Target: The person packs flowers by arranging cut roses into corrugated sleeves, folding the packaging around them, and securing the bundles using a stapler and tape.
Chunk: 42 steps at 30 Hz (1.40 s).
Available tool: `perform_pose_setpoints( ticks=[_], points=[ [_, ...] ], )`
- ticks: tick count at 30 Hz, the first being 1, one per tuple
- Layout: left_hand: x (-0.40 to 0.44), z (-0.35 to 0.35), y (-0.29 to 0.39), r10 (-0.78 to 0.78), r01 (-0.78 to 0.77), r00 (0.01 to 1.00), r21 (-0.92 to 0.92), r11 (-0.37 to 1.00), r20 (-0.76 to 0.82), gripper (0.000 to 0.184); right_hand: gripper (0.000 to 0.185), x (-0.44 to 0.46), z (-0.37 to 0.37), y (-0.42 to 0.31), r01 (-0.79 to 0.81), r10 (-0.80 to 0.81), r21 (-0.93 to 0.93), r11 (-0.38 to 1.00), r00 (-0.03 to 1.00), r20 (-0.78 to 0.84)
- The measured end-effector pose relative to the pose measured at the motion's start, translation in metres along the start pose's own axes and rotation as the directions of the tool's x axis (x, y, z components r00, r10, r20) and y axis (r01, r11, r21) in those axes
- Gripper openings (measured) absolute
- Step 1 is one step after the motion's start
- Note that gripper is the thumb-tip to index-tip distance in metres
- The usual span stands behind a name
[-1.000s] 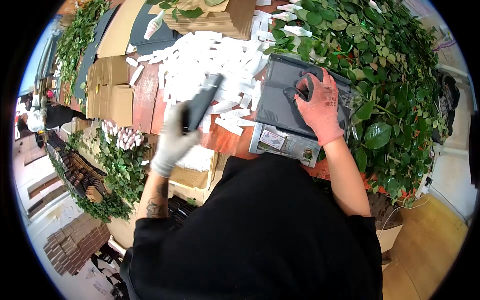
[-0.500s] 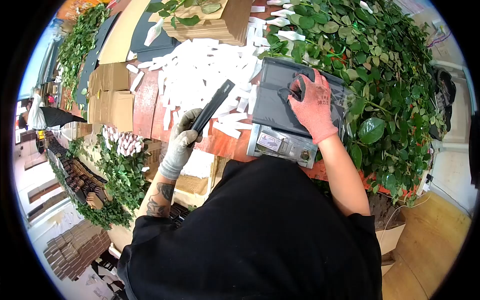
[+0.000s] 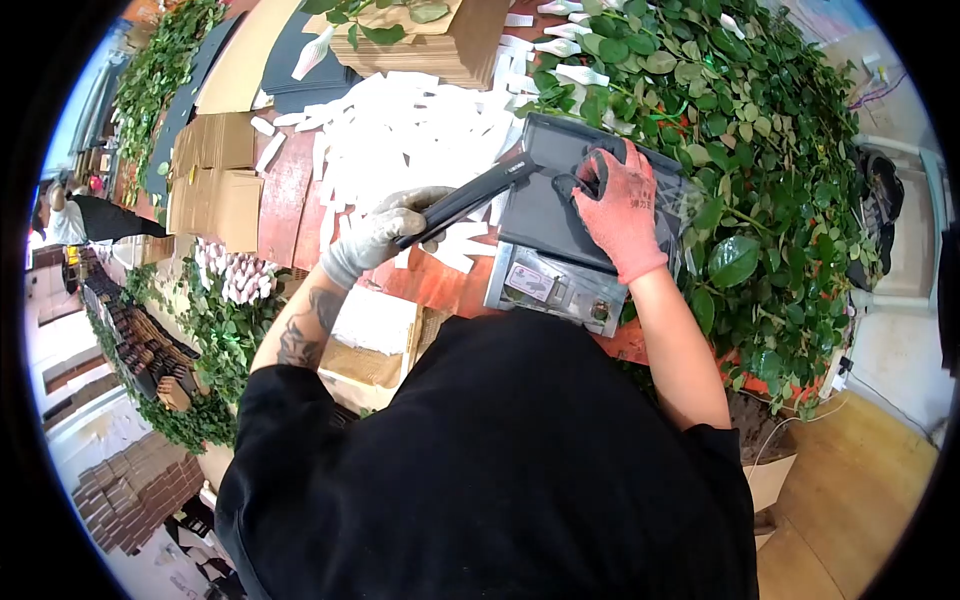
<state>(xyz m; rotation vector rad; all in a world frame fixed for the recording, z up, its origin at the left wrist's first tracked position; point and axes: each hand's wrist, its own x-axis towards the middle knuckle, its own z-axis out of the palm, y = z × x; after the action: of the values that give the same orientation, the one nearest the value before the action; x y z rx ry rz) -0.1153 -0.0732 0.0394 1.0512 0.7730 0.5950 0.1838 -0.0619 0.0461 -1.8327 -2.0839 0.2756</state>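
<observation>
My left hand (image 3: 385, 232), in a grey-white glove, is closed around a long black stapler-like tool (image 3: 475, 195). The tool slants up to the right, its far end over the left edge of a dark grey plastic tray (image 3: 533, 215). On that tray, which carries clear plastic film at its right side, rests my right hand (image 3: 622, 205) in a pink glove with dark fingertips. Its fingers are curled; whatever may be between them is hidden. A metal box with a white label (image 3: 555, 287) sits just below the tray, close to my body.
White foam sleeves (image 3: 410, 135) lie in a heap left of the tray. Leafy rose stems (image 3: 740, 160) crowd the right side, some with white-netted buds. Stacked cardboard (image 3: 430, 45) stands at the back, folded brown cardboard (image 3: 215, 185) at left, and a box (image 3: 372, 345) below the table edge.
My left hand has moved right and turned the black tool from steep to flatter, bringing its end toward the tray. My right hand stays almost in place on the tray.
</observation>
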Motion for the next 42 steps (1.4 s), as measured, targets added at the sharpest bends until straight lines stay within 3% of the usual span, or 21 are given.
perform_pose_setpoints(
  ticks=[6, 8, 10, 11, 16, 18, 19, 22, 23, 25, 26, 28, 29, 31, 33, 34, 35, 37, 38, 40, 42],
  points=[
    [0.021, -0.006, 0.018, -0.141, 0.108, 0.984, 0.258, 0.96, 0.11, 0.06, 0.033, -0.003, 0.006, 0.001, -0.032, 0.031, -0.001, 0.999, 0.996, -0.087],
    [0.023, 0.005, 0.025, -0.099, 0.079, 0.99, 0.194, 0.978, 0.096, 0.052, 0.033, 0.0, -0.003, -0.004, -0.07, 0.07, 0.014, 0.997, 0.997, 0.012],
    [0.025, 0.014, 0.033, -0.089, 0.028, 0.992, 0.537, 0.843, 0.088, 0.044, 0.033, 0.0, -0.003, -0.004, -0.057, 0.057, 0.006, 0.998, 0.998, 0.029],
    [0.026, 0.013, 0.038, -0.231, 0.186, 0.973, 0.569, 0.801, 0.007, 0.042, 0.034, -0.002, 0.002, -0.001, -0.044, 0.044, 0.027, 0.999, 0.999, -0.014],
    [0.028, 0.014, 0.033, -0.278, 0.297, 0.949, 0.728, 0.618, -0.151, 0.034, 0.039, 0.001, -0.005, -0.007, -0.069, 0.069, 0.0, 0.998, 0.996, 0.062],
    [0.032, 0.002, 0.015, -0.183, 0.141, 0.983, 0.684, 0.716, -0.011, 0.038, 0.04, 0.0, -0.002, -0.005, -0.056, 0.056, -0.011, 0.998, 0.998, 0.004],
    [0.036, -0.007, 0.006, -0.129, 0.04, 0.98, 0.493, 0.869, 0.148, 0.049, 0.043, -0.001, -0.005, -0.008, -0.054, 0.055, -0.035, 0.998, 0.998, 0.01],
    [0.032, -0.031, 0.012, -0.231, 0.165, 0.939, 0.257, 0.952, 0.255, 0.058, 0.055, 0.001, -0.006, -0.006, -0.026, 0.031, -0.074, 0.997, 0.998, 0.06],
    [0.023, -0.041, 0.016, -0.173, 0.1, 0.958, 0.299, 0.949, 0.228, 0.062, 0.055, -0.003, -0.011, -0.009, -0.022, 0.027, -0.085, 0.996, 0.998, 0.061],
    [0.0, -0.058, 0.043, -0.422, 0.363, 0.882, 0.268, 0.892, 0.209, 0.064, 0.058, -0.018, -0.027, -0.028, 0.256, -0.28, -0.192, 0.947, 0.954, -0.108],
    [-0.009, -0.062, 0.048, -0.418, 0.362, 0.883, 0.256, 0.896, 0.213, 0.065, 0.062, -0.024, -0.025, -0.037, 0.473, -0.481, -0.086, 0.877, 0.867, -0.131],
    [-0.023, -0.046, 0.069, -0.41, 0.342, 0.872, 0.266, 0.901, 0.266, 0.065, 0.058, -0.029, -0.049, -0.095, 0.598, -0.597, 0.006, 0.802, 0.801, 0.047],
    [-0.028, -0.036, 0.066, -0.379, 0.354, 0.909, 0.158, 0.922, 0.173, 0.066, 0.059, -0.027, -0.044, -0.108, 0.618, -0.614, 0.004, 0.786, 0.78, 0.12],
    [-0.035, -0.032, 0.061, -0.151, 0.177, 0.948, -0.07, 0.982, 0.28, 0.064, 0.059, -0.021, -0.038, -0.116, 0.657, -0.643, -0.003, 0.754, 0.738, 0.205],
    [-0.037, -0.025, 0.051, 0.166, -0.043, 0.918, -0.325, 0.945, 0.36, 0.063, 0.069, -0.012, -0.04, -0.11, 0.534, -0.553, 0.204, 0.821, 0.831, 0.049],
    [-0.035, -0.013, 0.044, 0.32, -0.247, 0.909, -0.276, 0.929, 0.267, 0.069, 0.075, -0.003, -0.042, -0.106, 0.468, -0.504, 0.316, 0.825, 0.863, 0.039],
    [-0.033, 0.0, 0.037, 0.466, -0.429, 0.865, -0.208, 0.879, 0.185, 0.08, 0.076, -0.001, -0.048, -0.109, 0.519, -0.54, 0.207, 0.829, 0.839, 0.06],
    [-0.024, 0.033, 0.033, 0.533, -0.554, 0.831, -0.324, 0.767, -0.16, 0.091, 0.076, -0.001, -0.045, -0.112, 0.569, -0.576, 0.092, 0.817, 0.811, 0.104],
    [-0.021, 0.049, 0.033, 0.367, -0.538, 0.839, -0.513, 0.669, -0.402, 0.089, 0.074, -0.004, -0.038, -0.115, 0.577, -0.589, 0.128, 0.806, 0.803, 0.09],
    [-0.003, 0.043, 0.021, 0.435, -0.572, 0.805, -0.72, 0.392, -0.402, 0.077, 0.072, -0.002, -0.036, -0.116, 0.599, -0.617, 0.165, 0.783, 0.782, 0.088],
    [0.014, 0.027, -0.001, 0.241, -0.558, 0.826, -0.796, 0.232, -0.509, 0.067, 0.064, 0.001, -0.059, -0.109, 0.503, -0.521, 0.136, 0.853, 0.826, 0.213]
  ],
)
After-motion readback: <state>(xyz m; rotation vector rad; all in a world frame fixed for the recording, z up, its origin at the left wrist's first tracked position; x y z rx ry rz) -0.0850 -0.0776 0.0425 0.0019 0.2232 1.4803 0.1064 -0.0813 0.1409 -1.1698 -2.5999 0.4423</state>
